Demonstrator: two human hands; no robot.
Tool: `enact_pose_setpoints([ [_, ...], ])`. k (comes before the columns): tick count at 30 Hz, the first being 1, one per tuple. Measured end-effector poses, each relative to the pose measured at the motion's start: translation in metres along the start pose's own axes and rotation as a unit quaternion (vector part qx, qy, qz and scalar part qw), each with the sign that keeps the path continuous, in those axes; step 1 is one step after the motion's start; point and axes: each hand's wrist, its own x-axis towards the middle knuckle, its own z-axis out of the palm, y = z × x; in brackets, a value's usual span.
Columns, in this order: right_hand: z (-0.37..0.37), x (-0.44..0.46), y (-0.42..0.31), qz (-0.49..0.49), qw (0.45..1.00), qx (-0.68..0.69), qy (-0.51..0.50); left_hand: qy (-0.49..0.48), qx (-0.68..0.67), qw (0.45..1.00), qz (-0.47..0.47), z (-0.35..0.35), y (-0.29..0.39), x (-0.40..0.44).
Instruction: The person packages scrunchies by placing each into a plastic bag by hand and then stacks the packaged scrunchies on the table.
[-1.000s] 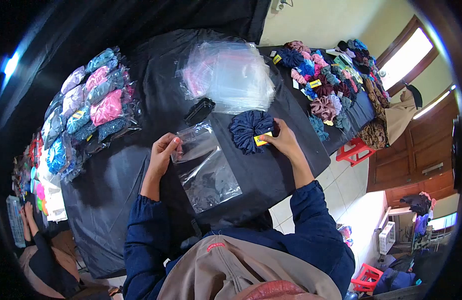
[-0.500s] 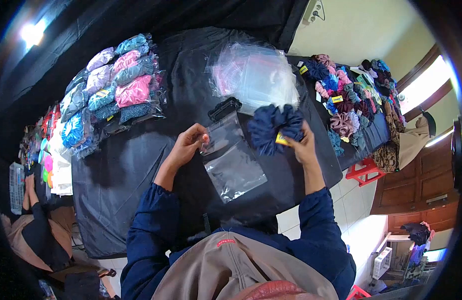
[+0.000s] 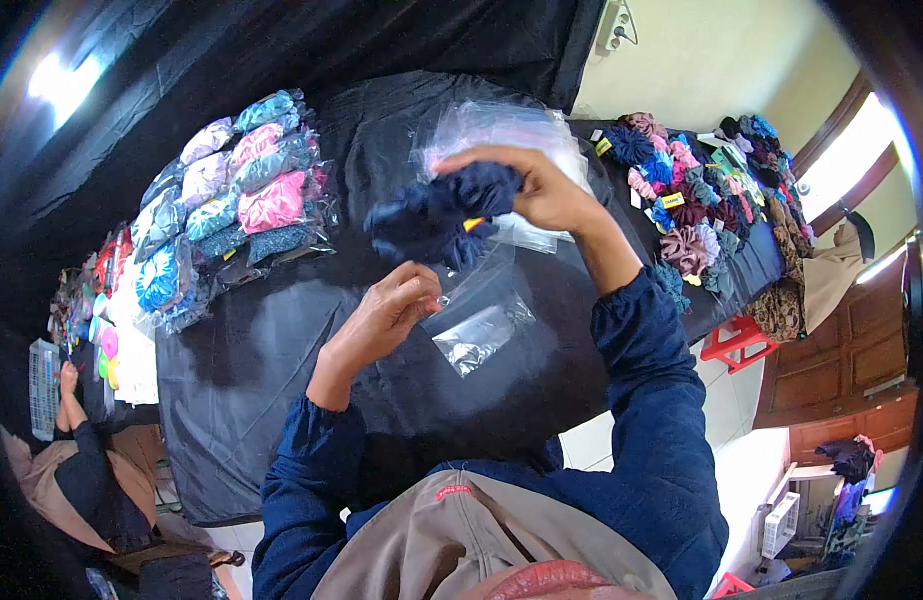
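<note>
My right hand (image 3: 556,190) grips a bunched navy scrunchie (image 3: 431,215) with a small yellow tag, raised above the table. The scrunchie hangs over the upper end of a clear plastic bag (image 3: 476,338). Close below it, my left hand (image 3: 389,308) has its fingers pinched together at the bag's upper left edge. The bag slants down to the right over the black cloth, and its top part is partly hidden by the scrunchie and hard to make out. Behind my right hand lies a stack of clear bags (image 3: 501,125).
Packed scrunchies (image 3: 271,203) in bags lie in rows at the left. Loose scrunchies (image 3: 686,245) cover a side table at the right, near a red stool (image 3: 738,343). A co-worker's hand (image 3: 69,378) is beside a basket (image 3: 43,390) at far left.
My right hand has moved left and up with the scrunchie, from right of the bag to over its upper end. My left hand has shifted slightly right and down, still at the bag.
</note>
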Motion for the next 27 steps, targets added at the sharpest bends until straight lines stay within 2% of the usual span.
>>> enact_pose_setpoints([
  [2, 0.005, 0.002, 0.013, 0.082, 0.993, 0.050, -0.072, 0.018, 0.011, 0.997, -0.073, -0.005, 0.000, -0.005],
  [4, 0.006, -0.001, 0.021, 0.207, 0.962, 0.122, -0.130, 0.047, -0.036, 0.995, -0.086, -0.003, -0.006, -0.006],
  [5, 0.003, -0.002, 0.024, 0.207, 0.962, 0.121, -0.132, 0.072, -0.084, 0.989, -0.097, -0.001, -0.011, -0.006],
  [7, 0.001, -0.004, 0.025, 0.266, 0.944, 0.055, -0.187, 0.083, -0.095, 0.988, -0.085, 0.003, -0.017, -0.005],
  [9, -0.002, -0.006, 0.046, 0.252, 0.945, 0.034, -0.208, 0.067, -0.106, 0.988, -0.086, 0.007, -0.019, -0.004],
  [11, -0.001, -0.001, 0.054, 0.274, 0.905, 0.018, -0.324, 0.054, -0.093, 0.990, -0.091, 0.010, -0.017, -0.003],
  [12, 0.001, 0.000, 0.061, 0.235, 0.909, 0.023, -0.343, 0.044, -0.077, 0.991, -0.097, 0.010, -0.016, -0.002],
  [13, 0.004, 0.001, 0.067, 0.236, 0.909, 0.024, -0.342, 0.043, -0.077, 0.991, -0.098, 0.009, -0.015, -0.002],
  [16, 0.008, 0.008, 0.080, 0.350, 0.833, 0.132, -0.407, 0.032, -0.010, 0.996, -0.086, 0.008, -0.014, -0.001],
  [18, 0.011, 0.009, 0.085, 0.360, 0.828, 0.152, -0.403, 0.075, -0.048, 0.994, -0.070, 0.012, -0.018, -0.001],
  [20, 0.013, 0.008, 0.090, 0.369, 0.821, 0.170, -0.400, 0.079, -0.008, 0.994, -0.080, 0.009, -0.018, -0.003],
  [22, 0.014, 0.004, 0.091, 0.340, 0.876, 0.150, -0.308, 0.083, 0.030, 0.992, -0.092, 0.007, -0.018, -0.004],
  [23, 0.016, 0.003, 0.093, 0.339, 0.876, 0.150, -0.310, 0.103, 0.017, 0.987, -0.124, 0.008, -0.018, -0.004],
  [24, 0.017, 0.001, 0.094, 0.311, 0.895, 0.174, -0.270, 0.123, 0.004, 0.980, -0.155, 0.008, -0.019, -0.004],
  [25, 0.020, 0.000, 0.096, 0.283, 0.911, 0.197, -0.228, 0.124, 0.004, 0.980, -0.156, 0.009, -0.019, -0.003],
  [27, 0.028, -0.002, 0.092, 0.284, 0.913, 0.199, -0.217, 0.156, 0.017, 0.978, -0.139, 0.011, -0.021, -0.002],
])
